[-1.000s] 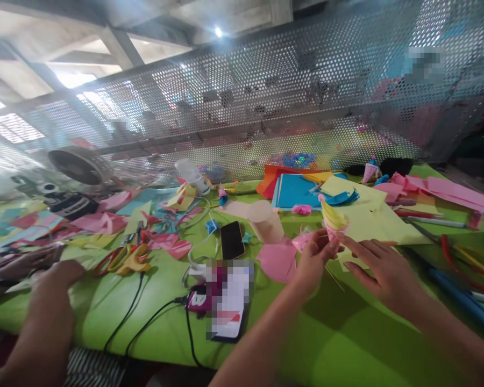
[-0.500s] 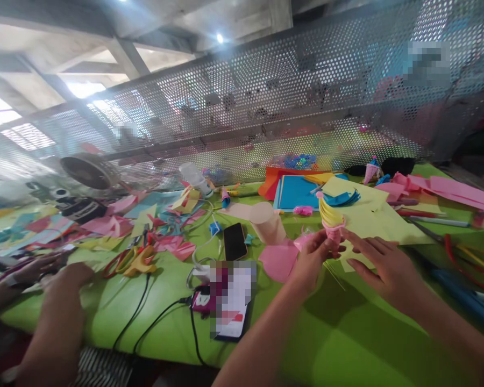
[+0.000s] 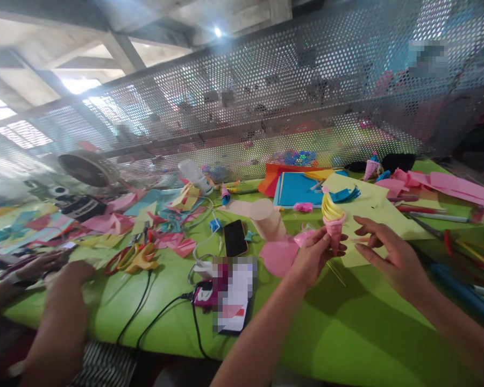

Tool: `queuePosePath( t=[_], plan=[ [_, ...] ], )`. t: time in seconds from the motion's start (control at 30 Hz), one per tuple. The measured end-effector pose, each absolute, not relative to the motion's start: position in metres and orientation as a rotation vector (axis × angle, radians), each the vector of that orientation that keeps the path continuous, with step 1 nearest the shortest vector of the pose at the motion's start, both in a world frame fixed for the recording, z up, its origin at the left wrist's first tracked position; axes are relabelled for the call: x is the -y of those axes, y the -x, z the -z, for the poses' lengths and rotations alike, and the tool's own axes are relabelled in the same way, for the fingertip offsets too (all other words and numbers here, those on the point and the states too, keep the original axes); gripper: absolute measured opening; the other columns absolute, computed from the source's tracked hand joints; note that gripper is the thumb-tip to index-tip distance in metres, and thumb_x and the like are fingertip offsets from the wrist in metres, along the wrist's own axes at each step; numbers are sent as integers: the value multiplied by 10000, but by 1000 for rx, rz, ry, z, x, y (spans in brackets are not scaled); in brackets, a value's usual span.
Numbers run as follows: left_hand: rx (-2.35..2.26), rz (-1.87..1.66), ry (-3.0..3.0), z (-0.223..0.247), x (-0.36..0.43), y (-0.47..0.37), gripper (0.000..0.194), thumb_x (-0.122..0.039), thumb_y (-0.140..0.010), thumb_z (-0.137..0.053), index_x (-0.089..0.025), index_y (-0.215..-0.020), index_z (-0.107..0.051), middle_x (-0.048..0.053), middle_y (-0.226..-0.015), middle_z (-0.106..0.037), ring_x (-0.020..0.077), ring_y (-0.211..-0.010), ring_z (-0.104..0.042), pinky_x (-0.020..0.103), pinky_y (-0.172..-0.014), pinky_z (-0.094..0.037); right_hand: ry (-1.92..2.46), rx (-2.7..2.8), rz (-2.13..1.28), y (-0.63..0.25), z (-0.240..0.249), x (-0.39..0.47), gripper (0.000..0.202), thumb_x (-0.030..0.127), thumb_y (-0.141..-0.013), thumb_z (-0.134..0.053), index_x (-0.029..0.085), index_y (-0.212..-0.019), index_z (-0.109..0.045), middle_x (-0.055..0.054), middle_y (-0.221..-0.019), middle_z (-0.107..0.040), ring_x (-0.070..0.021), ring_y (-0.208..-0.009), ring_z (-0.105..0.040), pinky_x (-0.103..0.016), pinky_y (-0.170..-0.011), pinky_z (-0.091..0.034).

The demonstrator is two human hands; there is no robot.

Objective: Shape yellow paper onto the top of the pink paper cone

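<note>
Apparently, your pink paper cone [image 3: 334, 232] is mostly assembled, its yellow paper swirl [image 3: 329, 208] and round pink tip [image 3: 325, 190] in place.
Your left hand [image 3: 312, 257] holds it upright above the green worktop [image 3: 347, 338]; your right hand's [image 3: 392, 259] fingers spread loosely, seemingly empty. What remains is unclear.

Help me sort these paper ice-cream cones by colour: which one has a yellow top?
The yellow-topped cone held in the left hand; the small cone right of the white bottle and the back-right cone show blue instead.
</note>
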State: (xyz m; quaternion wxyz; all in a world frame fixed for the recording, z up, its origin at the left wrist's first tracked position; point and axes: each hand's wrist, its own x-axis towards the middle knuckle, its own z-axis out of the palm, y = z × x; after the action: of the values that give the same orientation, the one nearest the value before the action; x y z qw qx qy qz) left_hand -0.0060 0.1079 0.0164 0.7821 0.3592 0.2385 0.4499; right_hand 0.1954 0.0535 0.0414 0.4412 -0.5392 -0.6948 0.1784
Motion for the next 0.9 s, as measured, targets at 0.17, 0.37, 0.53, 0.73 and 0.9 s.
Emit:
queuePosePath(
  t=[0.17,0.37,0.53,0.73,0.9],
  plan=[
    [-477,-939,-839,-15,-103,4,634,-464,-820,-914,-214,-1340,-650,83,-1078,-762,154,-832,-713,341,-858,-587,1308,1433,-913,-191,-31,-64,576,622,-890,-748,317,-1371,-658,-84,-1269,-713,-262,-1038,-670,-393,-838,-559],
    [-514,-928,-1058,-7,-99,2,708,-459,-838,-898,-270,-1437,-570,29,-992,-755,164,-880,-704,359,-914,-558,1209,1360,-943,-184,-26,-68,441,619,-780,-850,266,-1030,-762,-54,-1060,-746,-241,-919,-649,-391,-854,-522],
    [-528,-955,-1168,6,-104,-3,650,-447,-791,-931,-216,-1323,-636,91,-1130,-768,216,-1076,-708,360,-962,-546,1229,1356,-852,-184,-25,-70,443,624,-743,-872,277,-1003,-777,-44,-1049,-765,-264,-964,-657,-403,-901,-482],
    [-688,-1043,-1256,11,-107,-4,518,-420,-691,-981,-165,-1041,-696,87,-1022,-772,213,-947,-725,364,-908,-564,1227,1353,-930,-181,-20,-69,491,637,-717,-877,266,-1020,-771,-55,-998,-777,-287,-975,-674,-429,-906,-511],
    [-777,-1043,-1297,3,-104,-2,392,-393,-718,-954,-163,-933,-722,59,-914,-770,178,-850,-702,307,-809,-546,1258,1370,-945,-181,-23,-68,474,623,-750,-858,250,-1024,-755,-64,-999,-796,-294,-964,-688,-463,-917,-520]
  ],
)
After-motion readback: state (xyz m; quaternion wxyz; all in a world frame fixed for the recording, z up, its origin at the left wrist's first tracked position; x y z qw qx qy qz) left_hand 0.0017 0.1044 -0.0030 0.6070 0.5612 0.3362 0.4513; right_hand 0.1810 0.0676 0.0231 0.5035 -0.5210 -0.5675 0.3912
